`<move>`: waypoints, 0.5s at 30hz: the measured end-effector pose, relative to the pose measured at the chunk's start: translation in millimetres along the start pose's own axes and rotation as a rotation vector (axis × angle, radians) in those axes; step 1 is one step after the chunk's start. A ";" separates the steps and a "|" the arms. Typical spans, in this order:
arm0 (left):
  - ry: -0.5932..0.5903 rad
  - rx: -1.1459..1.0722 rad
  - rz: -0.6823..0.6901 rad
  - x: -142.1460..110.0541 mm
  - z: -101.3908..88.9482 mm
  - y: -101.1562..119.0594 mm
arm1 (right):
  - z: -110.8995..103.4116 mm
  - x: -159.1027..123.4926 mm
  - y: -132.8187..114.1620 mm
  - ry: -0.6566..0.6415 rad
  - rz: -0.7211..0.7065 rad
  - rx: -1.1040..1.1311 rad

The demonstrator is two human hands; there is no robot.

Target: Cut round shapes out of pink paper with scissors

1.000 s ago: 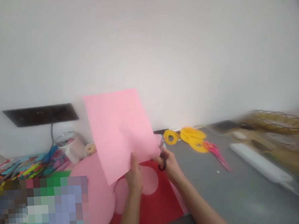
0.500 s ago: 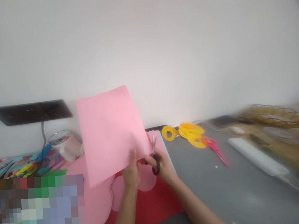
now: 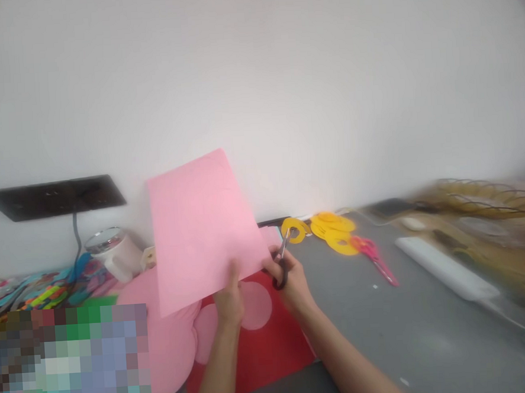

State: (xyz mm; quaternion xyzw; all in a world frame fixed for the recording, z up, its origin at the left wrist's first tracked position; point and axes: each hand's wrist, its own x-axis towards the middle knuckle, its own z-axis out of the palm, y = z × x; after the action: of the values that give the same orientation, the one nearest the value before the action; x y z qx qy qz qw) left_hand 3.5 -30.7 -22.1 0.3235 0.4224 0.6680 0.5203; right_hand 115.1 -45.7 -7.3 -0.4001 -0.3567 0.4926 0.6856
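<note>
the pink sheet (image 3: 197, 230) is tilted above the red sheet (image 3: 272, 362); likely light, bendable and easily creased, best pinched near an edge. the left hand (image 3: 230, 305) pinches its lower edge; the right hand (image 3: 295, 283) holds scissors (image 3: 284, 245), contact with the pink sheet unclear.

And there on your left, a flat black panel (image 3: 51, 199) sits on the pale grey wall (image 3: 255, 72), a dark grey cord (image 3: 77, 234) dropping from it past a white mug with a shiny rim (image 3: 122, 254)! Over to your right, flat yellow paper rounds (image 3: 335, 223) overlap, pink scissors (image 3: 377, 262) beside them, a long white plastic bar (image 3: 447, 268) farther along your grey bench (image 3: 364, 332).
</note>
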 end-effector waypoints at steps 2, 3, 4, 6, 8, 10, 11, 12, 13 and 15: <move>0.074 0.054 0.013 -2.4 3.6 3.5 | 0.3 -0.1 0.8 0.021 -0.016 0.025; 0.092 0.080 0.014 -3.7 5.2 5.2 | 0.5 -0.6 0.8 0.038 -0.027 0.034; 0.090 0.098 0.013 -5.1 6.6 6.8 | 0.7 -1.3 0.5 0.061 -0.038 0.040; 0.067 0.129 0.016 -7.7 8.6 9.0 | 0.9 -2.9 -0.4 0.118 -0.059 0.046; 0.051 0.142 0.042 -10.1 9.9 10.1 | 0.8 -3.9 -0.8 0.166 -0.070 0.054; 0.026 0.131 0.092 -11.9 10.7 10.2 | 0.8 -3.5 -0.5 0.193 -0.068 0.079; 0.009 0.122 0.126 -12.4 11.0 9.9 | 0.8 -2.8 0.1 0.202 -0.064 0.099; -0.013 0.111 0.152 -12.6 11.0 9.4 | 0.9 -1.9 0.7 0.209 -0.056 0.120; -0.041 0.102 0.158 -12.3 10.8 8.7 | 0.9 -0.8 1.6 0.214 -0.047 0.141; -0.073 0.075 0.114 -10.4 9.5 7.2 | 0.8 1.4 3.7 0.222 -0.023 0.177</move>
State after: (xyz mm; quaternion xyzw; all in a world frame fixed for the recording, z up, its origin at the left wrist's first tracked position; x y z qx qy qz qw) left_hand 11.4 -39.3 -11.4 0.3906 0.4085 0.6681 0.4840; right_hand 113.3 -43.5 -10.2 -0.3859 -0.2385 0.4668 0.7591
